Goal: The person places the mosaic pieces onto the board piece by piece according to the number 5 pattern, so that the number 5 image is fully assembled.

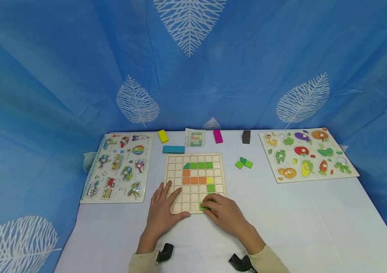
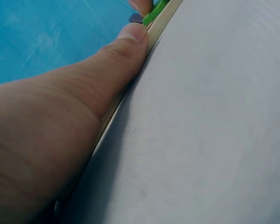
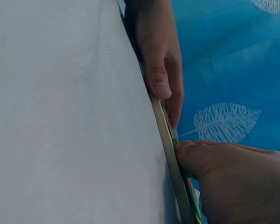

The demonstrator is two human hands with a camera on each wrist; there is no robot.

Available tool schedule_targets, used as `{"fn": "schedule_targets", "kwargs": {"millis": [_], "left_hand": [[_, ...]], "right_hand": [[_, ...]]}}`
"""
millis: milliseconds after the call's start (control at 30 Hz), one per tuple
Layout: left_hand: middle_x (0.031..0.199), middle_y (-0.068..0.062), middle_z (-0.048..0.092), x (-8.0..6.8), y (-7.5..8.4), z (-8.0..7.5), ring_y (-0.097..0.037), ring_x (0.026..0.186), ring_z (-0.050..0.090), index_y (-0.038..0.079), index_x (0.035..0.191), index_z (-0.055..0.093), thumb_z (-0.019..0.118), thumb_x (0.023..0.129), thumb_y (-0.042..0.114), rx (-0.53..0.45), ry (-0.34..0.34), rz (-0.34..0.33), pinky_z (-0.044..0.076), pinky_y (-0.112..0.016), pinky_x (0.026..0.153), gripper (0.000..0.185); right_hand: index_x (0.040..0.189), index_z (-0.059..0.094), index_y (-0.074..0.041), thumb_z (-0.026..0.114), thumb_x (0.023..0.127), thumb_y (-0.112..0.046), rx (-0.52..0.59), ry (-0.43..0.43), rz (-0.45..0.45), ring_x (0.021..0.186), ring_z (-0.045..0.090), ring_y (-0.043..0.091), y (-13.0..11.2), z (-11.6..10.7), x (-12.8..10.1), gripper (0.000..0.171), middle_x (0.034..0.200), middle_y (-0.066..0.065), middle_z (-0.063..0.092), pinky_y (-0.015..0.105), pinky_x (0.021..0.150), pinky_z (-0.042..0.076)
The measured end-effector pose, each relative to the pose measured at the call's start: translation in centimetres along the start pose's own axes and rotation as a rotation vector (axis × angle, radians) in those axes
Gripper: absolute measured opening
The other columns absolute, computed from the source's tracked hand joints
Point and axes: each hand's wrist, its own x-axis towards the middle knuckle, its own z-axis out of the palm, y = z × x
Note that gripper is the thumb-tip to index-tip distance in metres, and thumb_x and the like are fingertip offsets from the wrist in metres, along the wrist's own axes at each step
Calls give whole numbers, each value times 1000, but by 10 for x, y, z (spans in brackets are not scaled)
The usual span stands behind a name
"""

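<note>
1. At the far left of the desk [image 1: 282, 227]: a vehicle peg puzzle [image 1: 116, 167], lying flat, its recesses filled with picture pieces.
2. Behind the middle, in a loose row: a yellow block [image 1: 163, 136], a teal bar [image 1: 173, 149], a small pattern card [image 1: 195, 137], a pink block [image 1: 218, 136] and a brown block [image 1: 246, 137].
3. In the centre: a wooden grid board [image 1: 196, 182], lying flat. Filled cells: a dark green quarter-round and three green squares in the upper row, an orange column and row below them, a yellow quarter-round and a green square at the right end.
4. Left hand [image 1: 162, 209]: forearm coming in from the near edge, palm down on the board's near left corner, fingers straight and spread over the empty cells, thumb pressed along the near rim. Flat and open, gripping nothing.
5. Right hand [image 1: 225, 213]: forearm angled in from the near right, fingers curled over the board's near right cells, pinching a green tile [image 1: 204, 206] at the bottom row. In the right wrist view, only a sliver of green at the thumb tip, just above the board's edge.
6. Right of the board: three loose green pieces [image 1: 243, 163], bunched together on the cloth.
7. At the far right: a fruit and vegetable peg puzzle [image 1: 307, 153], flat, its recesses filled.
</note>
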Motion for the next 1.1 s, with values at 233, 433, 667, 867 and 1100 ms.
{"fn": "schedule_targets", "kwargs": {"millis": [233, 433, 667, 867, 1100], "left_hand": [[168, -11, 28, -1, 0, -1, -41, 157, 17, 23, 148, 55, 82, 71, 67, 4, 2, -1, 19, -62, 124, 93], [168, -11, 28, -1, -1, -1, -40, 157, 18, 23, 148, 55, 82, 71, 66, 4, 5, 1, 19, -62, 124, 93], [168, -11, 29, -1, 0, 0, -40, 157, 17, 23, 148, 55, 82, 71, 66, -1, 3, 0, 19, -62, 124, 93], [168, -12, 30, -1, 0, 1, -41, 157, 18, 23, 148, 56, 83, 70, 66, -3, 9, 1, 19, -62, 124, 93], [168, -11, 29, 0, 0, 1, -40, 157, 17, 23, 148, 56, 82, 71, 66, 1, 5, -6, 19, -62, 124, 92]], "right_hand": [[96, 80, -25, 81, 88, -24, 8, -11, 12, 97, 69, 8, -2, 1, 2, 8, 108, -8, 71, 27, 80, 60], [95, 81, -25, 82, 88, -25, 18, -4, 19, 95, 69, 7, -2, 2, 2, 7, 107, -9, 71, 26, 79, 59], [94, 81, -26, 82, 88, -25, 16, -6, 33, 94, 69, 7, -2, 2, 1, 6, 107, -10, 71, 26, 79, 59], [92, 81, -25, 82, 87, -25, 9, -6, 31, 94, 69, 7, -1, 2, 0, 5, 106, -10, 71, 26, 79, 59], [90, 81, -22, 83, 86, -23, 30, 40, 56, 96, 68, 8, 9, -3, -6, 5, 106, -9, 71, 26, 79, 59]]}}
